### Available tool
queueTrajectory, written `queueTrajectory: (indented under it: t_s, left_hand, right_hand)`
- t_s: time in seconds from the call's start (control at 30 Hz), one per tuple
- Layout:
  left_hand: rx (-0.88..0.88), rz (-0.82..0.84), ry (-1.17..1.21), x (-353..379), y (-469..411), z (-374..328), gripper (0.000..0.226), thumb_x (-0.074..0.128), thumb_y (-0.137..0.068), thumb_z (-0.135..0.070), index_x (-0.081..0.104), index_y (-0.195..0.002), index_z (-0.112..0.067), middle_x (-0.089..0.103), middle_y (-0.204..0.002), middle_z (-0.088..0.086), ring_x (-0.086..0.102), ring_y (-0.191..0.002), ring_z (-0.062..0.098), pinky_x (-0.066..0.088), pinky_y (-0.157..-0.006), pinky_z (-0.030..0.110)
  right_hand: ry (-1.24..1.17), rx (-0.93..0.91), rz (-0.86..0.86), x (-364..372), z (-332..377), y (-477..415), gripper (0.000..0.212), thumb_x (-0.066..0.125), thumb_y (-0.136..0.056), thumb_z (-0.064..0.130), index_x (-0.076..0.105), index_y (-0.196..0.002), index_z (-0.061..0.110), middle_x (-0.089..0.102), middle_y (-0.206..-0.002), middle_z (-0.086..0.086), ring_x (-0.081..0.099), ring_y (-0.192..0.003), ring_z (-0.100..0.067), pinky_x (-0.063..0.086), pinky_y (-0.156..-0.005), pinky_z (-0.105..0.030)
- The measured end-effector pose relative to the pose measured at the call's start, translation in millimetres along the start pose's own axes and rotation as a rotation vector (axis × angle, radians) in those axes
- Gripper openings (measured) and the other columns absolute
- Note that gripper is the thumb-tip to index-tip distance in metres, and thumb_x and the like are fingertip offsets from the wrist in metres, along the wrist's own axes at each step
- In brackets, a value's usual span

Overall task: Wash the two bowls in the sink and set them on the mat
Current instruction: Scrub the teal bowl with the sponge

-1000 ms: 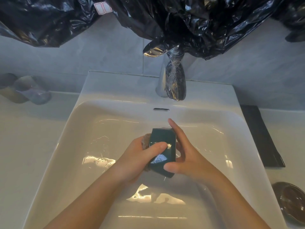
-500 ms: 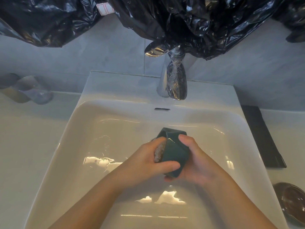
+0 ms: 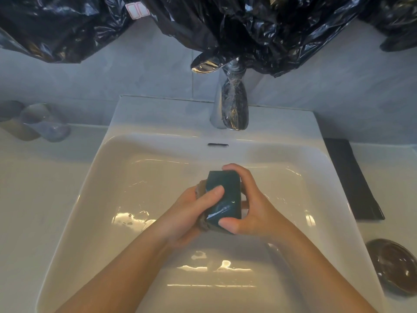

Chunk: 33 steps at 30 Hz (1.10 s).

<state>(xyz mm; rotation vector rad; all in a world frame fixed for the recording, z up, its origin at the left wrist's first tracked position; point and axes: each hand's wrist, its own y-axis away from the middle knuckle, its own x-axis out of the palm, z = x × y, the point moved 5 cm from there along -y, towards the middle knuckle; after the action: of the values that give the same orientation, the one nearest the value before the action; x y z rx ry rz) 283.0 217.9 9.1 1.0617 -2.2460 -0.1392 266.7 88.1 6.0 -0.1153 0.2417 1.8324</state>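
1. Both hands meet over the basin. My left hand (image 3: 190, 210) grips the brown bowl (image 3: 200, 189) from the left, with its thumb lying across the green sponge (image 3: 225, 197).
2. My right hand (image 3: 253, 206) clamps the sponge from the right. The forefinger curls over its far end and the thumb sits at its near corner, holding it flat against the bowl.
3. The brown bowl is held between my palms above the sink floor. Only a strip of it shows along the sponge's left and near edges, and the rest is hidden.
4. The white sink (image 3: 106, 154) lies beneath, its floor wet and glinting, and the chrome faucet (image 3: 234, 109) stands at its far rim.
5. The second bowl (image 3: 394, 265), dark brown, sits upright on the counter to the right of the sink, close to me. It is apart from the black mat (image 3: 352, 181), which lies farther back beside the sink's right edge.
6. Black plastic sheeting (image 3: 248, 30) hangs on the wall above the faucet, and blurred cups (image 3: 45, 123) stand on the counter at far left.
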Motion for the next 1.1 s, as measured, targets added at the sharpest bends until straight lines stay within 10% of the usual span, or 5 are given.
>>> queueTrajectory:
  t_s: [0.17,0.37,0.7,0.93,1.1]
  left_hand:
    - [0.090,-0.055,-0.296,-5,-1,-6,0.042,0.066,-0.079,-0.031,0.059,-0.117,-0.012,0.069,-0.107,0.014,0.068,-0.097,0.029,0.058,-0.079,0.037]
    - [0.266,-0.029,-0.546,-1,1,-9,0.039,0.067,-0.082,-0.013,0.057,-0.119,-0.018,0.069,-0.106,-0.001,0.067,-0.099,0.016,0.054,-0.085,0.030]
    - [0.110,0.026,-0.250,-1,2,-6,0.070,0.074,-0.063,-0.065,0.059,-0.116,-0.022,0.070,-0.094,-0.002,0.066,-0.080,0.011,0.048,-0.061,0.020]
    - [0.037,0.022,-0.080,-12,-1,-5,0.071,0.078,-0.068,-0.052,0.058,-0.123,-0.011,0.066,-0.112,0.019,0.066,-0.100,0.031,0.055,-0.076,0.036]
    - [0.144,-0.085,-0.426,-10,-1,-17,0.039,0.063,-0.082,-0.035,0.059,-0.117,-0.020,0.071,-0.103,0.003,0.068,-0.095,0.018,0.056,-0.075,0.029]
  right_hand:
    - [-0.357,0.283,0.033,1,-13,-4,0.089,0.081,-0.058,0.068,0.036,-0.135,0.063,0.046,-0.147,0.007,0.060,-0.123,-0.019,0.055,-0.095,-0.048]
    - [-0.858,0.503,0.198,8,-19,3,0.084,0.063,-0.076,0.069,0.047,-0.144,0.021,0.064,-0.129,-0.016,0.069,-0.102,-0.034,0.059,-0.071,-0.047]
    - [-0.414,0.306,0.005,0,-12,-2,0.085,0.073,-0.056,0.044,0.039,-0.134,0.047,0.053,-0.136,0.000,0.062,-0.117,-0.025,0.060,-0.083,-0.042]
    - [-0.035,0.049,0.085,1,-4,-2,0.097,0.080,-0.067,0.029,0.022,-0.139,0.059,0.034,-0.146,0.019,0.043,-0.135,-0.009,0.050,-0.104,-0.032]
    - [-0.454,0.263,0.081,2,-9,-3,0.078,0.072,-0.084,0.037,0.027,-0.145,0.056,0.043,-0.151,0.012,0.056,-0.129,-0.019,0.051,-0.099,-0.055]
